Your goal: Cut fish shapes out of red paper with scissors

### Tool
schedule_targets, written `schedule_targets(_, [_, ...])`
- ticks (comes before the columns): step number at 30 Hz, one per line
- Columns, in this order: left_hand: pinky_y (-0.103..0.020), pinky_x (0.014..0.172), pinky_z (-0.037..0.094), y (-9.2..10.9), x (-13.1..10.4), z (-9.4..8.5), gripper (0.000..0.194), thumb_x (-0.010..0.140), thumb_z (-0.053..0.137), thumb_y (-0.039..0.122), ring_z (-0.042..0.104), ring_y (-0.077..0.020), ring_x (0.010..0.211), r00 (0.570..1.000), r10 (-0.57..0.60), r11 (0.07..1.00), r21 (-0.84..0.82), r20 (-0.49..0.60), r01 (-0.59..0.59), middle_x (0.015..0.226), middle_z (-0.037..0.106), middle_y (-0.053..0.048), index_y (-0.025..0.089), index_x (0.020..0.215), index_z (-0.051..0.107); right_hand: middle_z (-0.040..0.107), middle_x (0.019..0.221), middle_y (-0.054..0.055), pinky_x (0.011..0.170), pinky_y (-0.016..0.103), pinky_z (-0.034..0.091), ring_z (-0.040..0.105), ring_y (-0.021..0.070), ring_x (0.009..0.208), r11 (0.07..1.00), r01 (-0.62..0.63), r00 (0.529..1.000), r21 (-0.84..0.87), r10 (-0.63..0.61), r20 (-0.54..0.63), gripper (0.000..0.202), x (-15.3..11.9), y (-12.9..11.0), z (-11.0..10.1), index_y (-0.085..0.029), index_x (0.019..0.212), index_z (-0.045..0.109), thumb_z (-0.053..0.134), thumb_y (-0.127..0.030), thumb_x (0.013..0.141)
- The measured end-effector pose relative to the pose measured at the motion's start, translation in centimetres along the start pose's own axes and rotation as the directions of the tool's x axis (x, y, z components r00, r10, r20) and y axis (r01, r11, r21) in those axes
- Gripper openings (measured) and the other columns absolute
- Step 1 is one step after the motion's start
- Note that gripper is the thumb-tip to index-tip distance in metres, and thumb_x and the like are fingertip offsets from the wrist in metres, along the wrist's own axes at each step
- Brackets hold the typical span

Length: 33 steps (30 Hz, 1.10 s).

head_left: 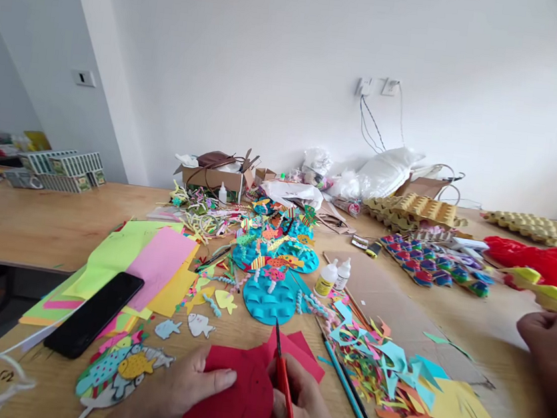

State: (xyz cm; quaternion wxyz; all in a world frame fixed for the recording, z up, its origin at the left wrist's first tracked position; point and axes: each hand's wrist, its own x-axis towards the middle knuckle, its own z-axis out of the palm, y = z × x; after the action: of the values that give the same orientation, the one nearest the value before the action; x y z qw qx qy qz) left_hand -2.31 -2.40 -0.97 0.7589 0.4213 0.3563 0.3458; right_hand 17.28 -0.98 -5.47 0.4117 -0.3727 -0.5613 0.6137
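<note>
My left hand (203, 381) grips a sheet of red paper (235, 409), thumb on top, low in the middle of the head view. Faint drawn marks show on the paper. In my right hand (304, 400) is a pair of scissors (283, 384) with red handles, its dark blade pointing away from me at the paper's right side. More red paper (309, 355) lies just behind. Beyond the blade sits a blue painted round piece (268, 300) with raised bumps. White and yellow paper fish (200, 325) lie left of it.
A black phone (94, 314) rests on coloured paper sheets (120, 251) at left. Two glue bottles (334, 278) stand at centre right, near paper scraps (381, 368) and brushes (351, 392). At the right edge, another person's hand (552, 341) holds a yellow-green piece.
</note>
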Motion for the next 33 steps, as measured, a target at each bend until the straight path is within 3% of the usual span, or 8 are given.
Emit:
schedule_targets(5, [-0.043,0.082,0.051,-1.8,0.8,0.7,0.030,0.077,0.062,0.038,0.069,-0.0285,0.085,0.986,0.036,0.992,0.124,-0.161,-0.016,0.088,0.077,-0.005,0.021,0.101,0.071,0.057,0.065,-0.003,0.056,0.024,0.040,0.050,0.0131,0.056,0.956,-0.065,0.993,0.287,0.034,0.111,0.045,-0.5,0.6,0.6,-0.020,0.078,0.056,0.078,-0.054,0.057])
schedule_targets(11, [-0.035,0.092,0.046,-1.0,1.5,1.2,0.027,0.081,0.054,0.027,0.064,-0.0274,0.099,0.921,0.305,0.808,0.578,-0.243,-0.115,0.100,0.075,-0.004,0.023,0.099,0.073,0.055,0.053,-0.003,0.046,0.019,0.034,0.046,0.0100,0.045,0.947,-0.063,0.997,0.315,0.072,-0.016,0.047,-1.2,1.7,-0.5,-0.018,0.088,0.061,0.069,-0.059,0.066])
schedule_targets(15, [-0.035,0.092,0.045,-1.9,1.6,0.8,0.031,0.081,0.052,0.027,0.063,-0.0279,0.102,0.921,0.283,0.747,0.664,-0.268,-0.037,0.108,0.072,-0.009,0.019,0.104,0.070,0.062,0.063,-0.001,0.055,0.024,0.045,0.057,0.0144,0.054,0.922,-0.080,0.997,0.379,0.071,0.038,0.049,-1.5,1.5,-0.3,-0.020,0.089,0.062,0.081,-0.049,0.055])
schedule_targets(18, [-0.039,0.096,0.041,-2.5,1.2,0.8,0.035,0.074,0.062,0.029,0.059,-0.0319,0.107,0.888,0.276,0.742,0.669,-0.367,0.045,0.111,0.070,-0.012,0.016,0.105,0.070,0.068,0.081,0.003,0.072,0.033,0.050,0.065,0.0221,0.074,0.897,-0.124,0.992,0.423,0.117,0.043,0.042,-1.7,0.8,0.4,-0.022,0.094,0.065,0.081,-0.040,0.059])
schedule_targets(21, [-0.037,0.089,0.045,-1.7,0.4,0.9,0.036,0.082,0.055,0.039,0.059,-0.0279,0.103,0.981,0.132,0.872,0.488,-0.142,-0.047,0.110,0.070,-0.006,0.023,0.111,0.066,0.071,0.085,0.004,0.072,0.035,0.051,0.067,0.0248,0.077,0.881,-0.135,0.990,0.454,0.135,0.032,0.039,-1.9,0.4,0.4,-0.021,0.096,0.066,0.080,-0.035,0.062])
schedule_targets(25, [-0.034,0.074,0.048,-1.2,-0.1,-0.3,0.046,0.090,0.034,0.048,0.063,-0.0237,0.086,0.984,0.157,0.977,0.161,-0.084,-0.142,0.098,0.070,-0.009,0.019,0.109,0.065,0.072,0.085,0.006,0.071,0.036,0.052,0.068,0.0274,0.079,0.833,-0.054,0.996,0.550,0.085,-0.031,0.039,-2.3,0.5,-0.7,-0.021,0.095,0.067,0.080,-0.033,0.060])
schedule_targets(29, [-0.032,0.074,0.047,-2.8,0.5,-2.2,0.037,0.084,0.050,0.048,0.060,-0.0228,0.090,0.968,0.108,0.941,0.337,-0.226,-0.026,0.098,0.067,-0.006,0.023,0.108,0.063,0.073,0.090,0.007,0.078,0.037,0.052,0.068,0.0278,0.084,0.751,0.016,0.988,0.660,0.090,-0.127,0.044,-2.8,1.5,-1.7,-0.022,0.098,0.068,0.081,-0.029,0.057])
schedule_targets(33, [-0.037,0.092,0.041,-3.2,1.4,-1.5,0.045,0.083,0.054,0.045,0.056,-0.0254,0.108,0.996,0.045,0.899,0.437,-0.082,-0.004,0.114,0.066,-0.005,0.029,0.125,0.053,0.073,0.091,0.010,0.076,0.041,0.052,0.068,0.0297,0.082,0.733,0.056,0.995,0.678,0.015,-0.098,0.047,-2.8,2.5,-1.7,-0.020,0.101,0.067,0.080,-0.028,0.057])
